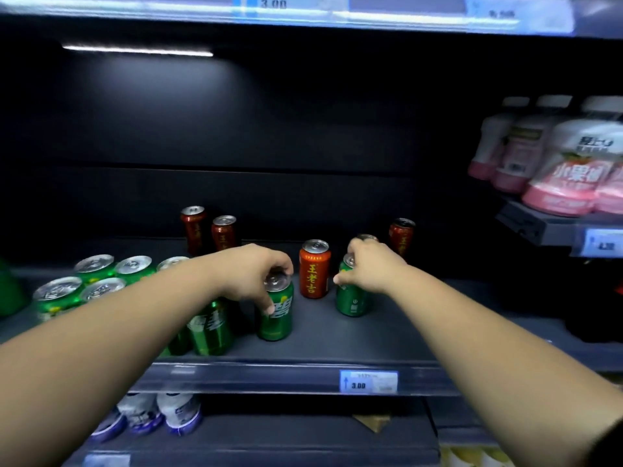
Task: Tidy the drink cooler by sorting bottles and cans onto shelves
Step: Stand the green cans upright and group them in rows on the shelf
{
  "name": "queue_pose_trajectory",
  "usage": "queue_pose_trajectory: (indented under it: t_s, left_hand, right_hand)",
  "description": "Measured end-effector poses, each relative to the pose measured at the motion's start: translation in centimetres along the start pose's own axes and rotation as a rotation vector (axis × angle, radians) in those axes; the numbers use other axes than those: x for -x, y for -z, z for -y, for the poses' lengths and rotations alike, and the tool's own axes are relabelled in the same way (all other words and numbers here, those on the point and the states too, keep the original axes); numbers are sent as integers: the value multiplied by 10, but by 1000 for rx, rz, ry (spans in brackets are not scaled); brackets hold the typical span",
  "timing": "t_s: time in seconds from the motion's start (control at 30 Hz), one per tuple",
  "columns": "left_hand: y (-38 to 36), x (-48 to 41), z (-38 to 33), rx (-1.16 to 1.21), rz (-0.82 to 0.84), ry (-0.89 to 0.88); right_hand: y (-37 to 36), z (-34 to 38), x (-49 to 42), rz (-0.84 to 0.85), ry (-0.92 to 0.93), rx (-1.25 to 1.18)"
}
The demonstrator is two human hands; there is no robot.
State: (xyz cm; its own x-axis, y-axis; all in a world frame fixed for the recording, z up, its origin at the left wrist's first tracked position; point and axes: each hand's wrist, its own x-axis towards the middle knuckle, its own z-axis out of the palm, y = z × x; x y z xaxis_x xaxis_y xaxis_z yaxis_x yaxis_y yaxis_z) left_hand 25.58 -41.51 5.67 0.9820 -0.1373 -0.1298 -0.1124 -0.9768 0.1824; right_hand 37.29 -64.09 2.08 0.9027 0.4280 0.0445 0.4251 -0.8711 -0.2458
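Our left hand (249,274) grasps the left green can (274,318) from above. Our right hand (371,267) grasps the right green can (352,301), with the red can (314,274) between them. We should lift both straight up, clear the red can, and set them with the green cluster (101,281) at 9 o'clock.

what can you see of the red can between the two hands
The red can looks metal: orange-red body, yellow characters down its side, silver lid with pull tab. It stands upright on the grey shelf, between the left green can, gripped by the left hand, and the right green can, gripped by the right hand.
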Motion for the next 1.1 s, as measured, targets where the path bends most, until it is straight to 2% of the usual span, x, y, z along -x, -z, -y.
queue_pose_trajectory:
  t_s: [0.13, 0.3, 0.4, 0.5, 0.7, 0.9, 1.1]
  left_hand:
    - [2, 8, 0, -9, 20, 67]
    - [5, 9, -1, 21, 62, 103]
    - [6, 5, 0, 62, 89, 129]
    - [5, 4, 4, 111, 109, 135]
    - [7, 2, 5, 132, 128, 116]
    - [11, 7, 12, 102, 112, 50]
    - [19, 5, 38, 60, 66, 74]
  right_hand:
    - [3, -7, 10, 56, 91, -176]
    - [1, -6, 29, 196, 257, -259]
    - [0, -6, 42, 214, 250, -445]
    - [-3, -8, 44, 101, 190, -456]
    - [-2, 2, 39, 176, 203, -445]
    - [-14, 35, 34, 169, 254, -453]
    - [-18, 51, 35, 140, 217, -450]
